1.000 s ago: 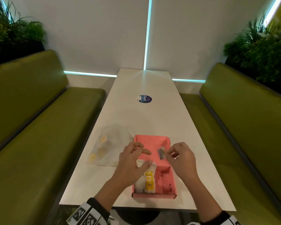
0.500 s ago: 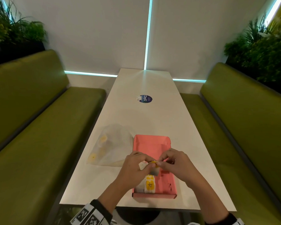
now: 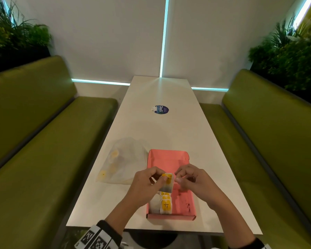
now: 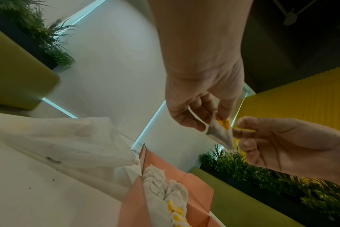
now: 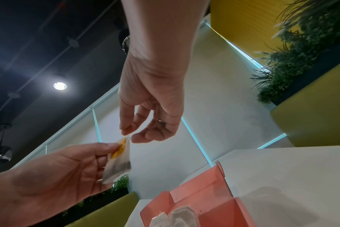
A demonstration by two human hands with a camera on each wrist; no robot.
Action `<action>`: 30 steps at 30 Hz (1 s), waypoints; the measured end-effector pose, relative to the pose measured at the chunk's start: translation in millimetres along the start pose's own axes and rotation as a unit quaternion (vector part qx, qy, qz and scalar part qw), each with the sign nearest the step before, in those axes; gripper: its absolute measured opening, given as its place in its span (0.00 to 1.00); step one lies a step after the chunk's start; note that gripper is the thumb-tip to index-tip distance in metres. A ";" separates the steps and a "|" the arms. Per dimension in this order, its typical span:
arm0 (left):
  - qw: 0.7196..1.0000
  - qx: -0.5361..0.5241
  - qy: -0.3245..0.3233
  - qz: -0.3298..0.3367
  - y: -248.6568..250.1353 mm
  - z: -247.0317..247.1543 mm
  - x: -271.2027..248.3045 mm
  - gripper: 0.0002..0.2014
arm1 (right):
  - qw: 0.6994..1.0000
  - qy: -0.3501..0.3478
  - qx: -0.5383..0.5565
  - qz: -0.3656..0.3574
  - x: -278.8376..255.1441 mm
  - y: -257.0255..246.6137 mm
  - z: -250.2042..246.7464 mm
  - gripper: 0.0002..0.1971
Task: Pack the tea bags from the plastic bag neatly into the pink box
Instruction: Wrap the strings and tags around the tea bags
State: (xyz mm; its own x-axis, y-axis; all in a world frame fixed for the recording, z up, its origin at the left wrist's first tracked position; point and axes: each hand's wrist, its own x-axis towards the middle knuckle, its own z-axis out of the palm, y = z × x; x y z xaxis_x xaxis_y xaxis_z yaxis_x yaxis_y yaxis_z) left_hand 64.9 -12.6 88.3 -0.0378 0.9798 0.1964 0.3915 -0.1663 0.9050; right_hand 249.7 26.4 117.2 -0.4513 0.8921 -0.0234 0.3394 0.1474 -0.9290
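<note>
The small white paper tea bag with a yellow tag (image 3: 166,184) hangs in the air above the middle of the open pink cardboard box (image 3: 169,159). My left hand (image 3: 144,186) pinches it at the top, thumb and fingers on the yellow tag. My right hand (image 3: 192,178) is just beside the bag with the fingers curled. In the right wrist view its thumb and first finger come together at the top corner of the bag (image 5: 119,159), but I cannot tell if they really hold it or only touch it.

In the near left part of the pink box, a row of white tea bags with yellow tags (image 3: 162,203) lies packed side by side. The right part of the box floor is bare, with some small dark crumbs.

The box stands on the long white desk (image 3: 169,130), near my edge. Just beside the box on its left lies the thin clear plastic bag (image 3: 123,160), with some yellow tags showing through it. Further on the desk there is a round dark blue sticker (image 3: 161,109). Green padded benches (image 3: 43,137) are on both sides.
</note>
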 end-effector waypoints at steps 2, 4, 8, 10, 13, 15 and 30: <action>1.000 0.005 0.010 0.002 -1.9 -1.3 0.7 0.09 | 0.999 -0.018 0.043 -0.004 -2.4 -3.4 -2.9 0.08; 0.999 0.022 0.025 0.012 -3.2 -2.3 1.5 0.07 | 0.997 -0.049 0.057 -0.003 -5.2 -5.8 -4.8 0.07; 0.999 0.020 0.032 0.032 0.7 -3.3 2.1 0.09 | 1.000 -0.015 0.012 0.000 -4.6 -6.5 -1.0 0.03; 0.999 0.004 0.004 0.048 3.9 -1.9 0.8 0.11 | 1.000 0.001 -0.011 -0.003 -3.0 -6.4 4.0 0.12; 0.997 -0.016 -0.031 0.065 5.5 1.3 -2.3 0.16 | 0.999 -0.004 -0.030 -0.012 -2.0 -6.7 13.5 0.22; 0.997 -0.019 -0.028 0.063 5.3 1.9 -3.4 0.16 | 1.000 0.022 -0.008 -0.013 -1.7 -7.5 16.8 0.20; 0.991 0.112 0.011 0.078 8.9 -2.5 -3.2 0.09 | 0.989 -0.041 -0.143 0.014 -5.4 -18.5 -9.3 0.12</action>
State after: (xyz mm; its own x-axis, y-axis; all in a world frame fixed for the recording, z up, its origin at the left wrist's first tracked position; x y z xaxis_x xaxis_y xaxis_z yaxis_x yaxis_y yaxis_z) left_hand 66.2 -17.5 96.7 0.0207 0.9411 0.3375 0.5883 -0.2844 0.7570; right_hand 253.6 22.8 138.0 -0.4992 0.8620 -0.0883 0.5669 0.2478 -0.7857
